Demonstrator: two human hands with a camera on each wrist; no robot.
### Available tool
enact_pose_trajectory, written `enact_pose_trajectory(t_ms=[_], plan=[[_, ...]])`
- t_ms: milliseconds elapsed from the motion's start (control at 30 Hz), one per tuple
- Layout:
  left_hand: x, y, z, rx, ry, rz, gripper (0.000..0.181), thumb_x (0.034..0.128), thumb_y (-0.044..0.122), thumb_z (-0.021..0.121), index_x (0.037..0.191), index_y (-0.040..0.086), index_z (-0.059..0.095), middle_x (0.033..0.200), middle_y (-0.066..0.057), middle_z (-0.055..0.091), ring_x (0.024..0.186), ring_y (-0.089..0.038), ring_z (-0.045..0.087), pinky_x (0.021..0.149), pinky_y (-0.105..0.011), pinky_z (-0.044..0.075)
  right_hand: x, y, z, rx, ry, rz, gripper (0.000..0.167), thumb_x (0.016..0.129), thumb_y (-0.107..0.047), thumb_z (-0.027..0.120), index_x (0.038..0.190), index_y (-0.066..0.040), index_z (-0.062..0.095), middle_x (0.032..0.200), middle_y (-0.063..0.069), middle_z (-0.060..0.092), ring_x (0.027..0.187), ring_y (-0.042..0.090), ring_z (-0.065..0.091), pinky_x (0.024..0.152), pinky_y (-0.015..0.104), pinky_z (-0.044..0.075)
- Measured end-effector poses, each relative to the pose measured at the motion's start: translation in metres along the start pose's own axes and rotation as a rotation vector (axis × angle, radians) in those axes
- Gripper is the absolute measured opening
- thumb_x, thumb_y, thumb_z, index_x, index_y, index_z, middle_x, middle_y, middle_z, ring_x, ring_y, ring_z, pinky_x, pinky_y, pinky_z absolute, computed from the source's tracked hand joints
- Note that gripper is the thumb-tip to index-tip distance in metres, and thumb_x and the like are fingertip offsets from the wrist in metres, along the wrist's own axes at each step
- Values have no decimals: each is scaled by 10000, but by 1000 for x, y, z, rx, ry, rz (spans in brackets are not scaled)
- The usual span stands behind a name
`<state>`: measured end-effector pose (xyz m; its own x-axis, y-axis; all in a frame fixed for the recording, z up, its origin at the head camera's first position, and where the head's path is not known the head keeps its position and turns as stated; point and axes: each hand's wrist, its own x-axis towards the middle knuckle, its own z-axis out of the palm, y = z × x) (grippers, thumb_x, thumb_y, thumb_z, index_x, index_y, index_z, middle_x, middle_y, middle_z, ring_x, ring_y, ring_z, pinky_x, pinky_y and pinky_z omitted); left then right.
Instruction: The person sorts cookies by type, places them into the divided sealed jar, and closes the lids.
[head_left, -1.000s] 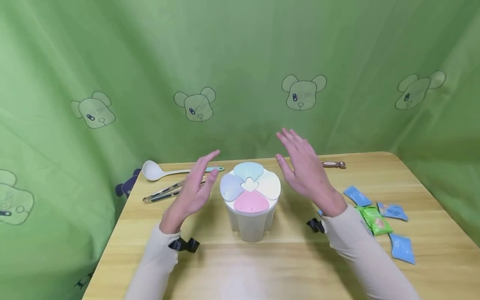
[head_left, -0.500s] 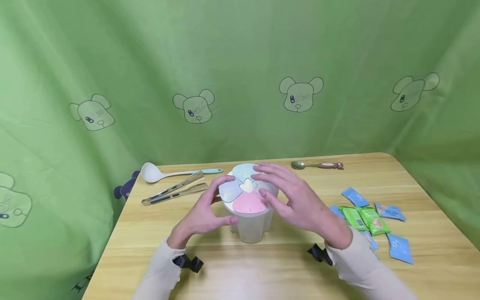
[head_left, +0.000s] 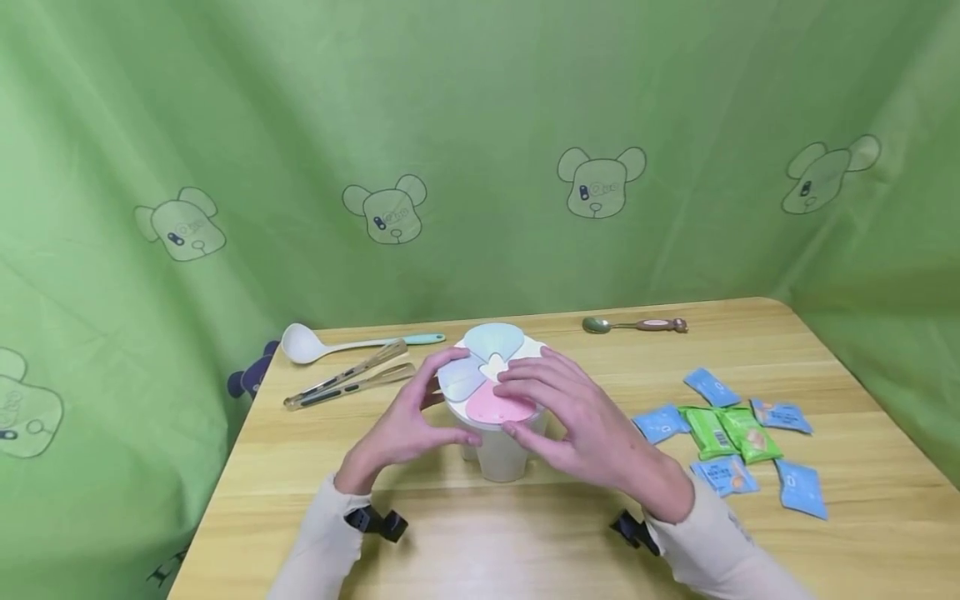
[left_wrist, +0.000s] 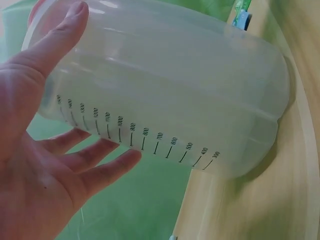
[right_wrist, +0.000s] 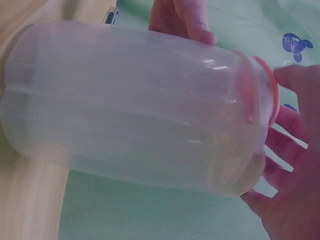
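In the head view, the jar point(head_left: 501, 458) stands on the desk point(head_left: 487, 533), near the middle between the left and right edges and closer to the back edge. A flower lid point(head_left: 492, 367) is on top. The left hand point(head_left: 408, 425) holds the jar's left side, up high near the rim. The right hand point(head_left: 581, 421) grips the lid, fingers bent over the top, thumb at the front rim. A ladle point(head_left: 302, 344) lies by the back left corner, tongs point(head_left: 360, 387) just in front. A spoon point(head_left: 660, 325) lies by the back edge, and packets point(head_left: 752, 435) lie toward the right edge.

In the left wrist view, the thumb and fingers hold the jar's wall beside the black numbers point(left_wrist: 132, 132). It looks like thin, cloudy plastic, so I guess it is light, a bit bendy and maybe slippery.

In the right wrist view, fingers spread round the lid's edge. The lid looks stiff, so its rim seems the best place to hold.
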<state>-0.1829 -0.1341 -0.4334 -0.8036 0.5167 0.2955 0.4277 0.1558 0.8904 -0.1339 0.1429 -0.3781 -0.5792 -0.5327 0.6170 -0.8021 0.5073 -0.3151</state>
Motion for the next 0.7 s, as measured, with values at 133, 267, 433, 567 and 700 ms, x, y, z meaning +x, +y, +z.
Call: enact_pose_trajectory(t_ms=[133, 267, 433, 567, 700], plan=[[1, 0, -5, -79, -26, -3, 1065, 772, -20, 947, 1659, 251, 425, 1688, -98, 449, 1474, -385, 577, 1225, -386, 549, -5, 3, 5, 20, 35, -12, 459, 920, -269, 861, 1342, -130, 742, 1410, 70, 747, 1372, 293, 657, 1381, 562, 324], [1, 0, -8, -112, -28, -9, 969, 830, -56, 886, 1661, 167, 441, 1725, -130, 424, 1506, -428, 543, 1218, -370, 550, -11, 5, 13, 67, 73, 7, 451, 954, -278, 828, 1362, -112, 732, 1424, 85, 742, 1420, 308, 624, 1437, 459, 206], [0, 0, -9, -105, -4, 0, 868, 872, -80, 834, 1637, 82, 459, 1754, -182, 378, 1501, -481, 532, 1207, -406, 562, -15, 7, 21, 107, 115, 20, 422, 1012, -312, 771, 1376, -103, 725, 1429, 87, 739, 1454, 289, 601, 1448, 433, 153], [-2, 0, -8, -111, 4, 5, 843, 877, -85, 824, 1623, 70, 464, 1750, -197, 371, 1480, -493, 549, 1201, -417, 569, -16, 8, 24, 139, 140, 27, 397, 1024, -309, 759, 1363, -105, 735, 1413, 87, 748, 1463, 267, 597, 1449, 443, 152], [-2, -1, -7, -108, 12, 6, 845, 872, -92, 822, 1620, 75, 464, 1736, -192, 392, 1466, -482, 566, 1191, -411, 578, -16, 10, 26, 173, 158, 27, 376, 1013, -282, 773, 1340, -99, 746, 1387, 97, 759, 1456, 259, 601, 1449, 441, 151]])
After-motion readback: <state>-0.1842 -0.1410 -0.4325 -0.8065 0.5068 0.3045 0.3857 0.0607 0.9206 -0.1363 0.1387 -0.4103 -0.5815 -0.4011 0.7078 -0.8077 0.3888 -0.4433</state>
